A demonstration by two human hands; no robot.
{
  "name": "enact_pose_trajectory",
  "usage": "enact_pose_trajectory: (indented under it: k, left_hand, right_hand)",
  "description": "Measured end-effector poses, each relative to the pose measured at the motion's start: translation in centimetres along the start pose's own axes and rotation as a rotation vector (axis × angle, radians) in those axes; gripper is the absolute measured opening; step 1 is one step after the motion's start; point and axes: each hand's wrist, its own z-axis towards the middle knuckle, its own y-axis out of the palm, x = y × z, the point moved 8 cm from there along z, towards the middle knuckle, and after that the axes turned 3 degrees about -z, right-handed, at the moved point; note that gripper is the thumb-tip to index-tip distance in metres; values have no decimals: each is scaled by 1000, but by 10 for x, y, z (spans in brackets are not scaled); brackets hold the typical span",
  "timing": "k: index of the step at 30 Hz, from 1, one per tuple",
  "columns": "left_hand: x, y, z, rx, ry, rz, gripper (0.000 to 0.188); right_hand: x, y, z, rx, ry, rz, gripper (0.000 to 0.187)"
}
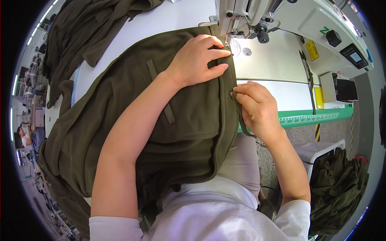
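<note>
A dark olive fleece garment (193, 108) spreads over the sewing machine table and hangs down across my lap. Its long edge runs up under the needle area of a white sewing machine (237, 24). My left hand (201, 60) lies on the cloth with fingers spread, fingertips on the edge just below the presser foot (228, 41). Farther down the same edge, my right hand (254, 100) pinches a narrow olive fabric strip (242, 120) between thumb and fingers. The strip's lower end dangles below that hand. A welt pocket (161, 92) shows beside my left forearm.
More olive cloth (88, 32) is heaped at the far left of the table. A green ruler strip (309, 117) marks the table's front edge. At lower right a white bin (321, 150) holds bunched olive pieces. A thin dark strip (309, 80) hangs near the machine's control panel (354, 56).
</note>
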Motion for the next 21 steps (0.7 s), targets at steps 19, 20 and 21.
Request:
enact_pose_trajectory:
  k: [19, 20, 21]
  left_hand:
    - [87, 7, 11, -566, 181, 48, 13]
    - [101, -3, 13, -521, 218, 19, 13]
    - [110, -3, 6, -643, 167, -50, 13]
  right_hand:
    - [-11, -10, -30, 122, -130, 115, 23]
    - [-12, -10, -30, 111, -122, 112, 22]
    - [-13, -11, -31, 122, -129, 115, 22]
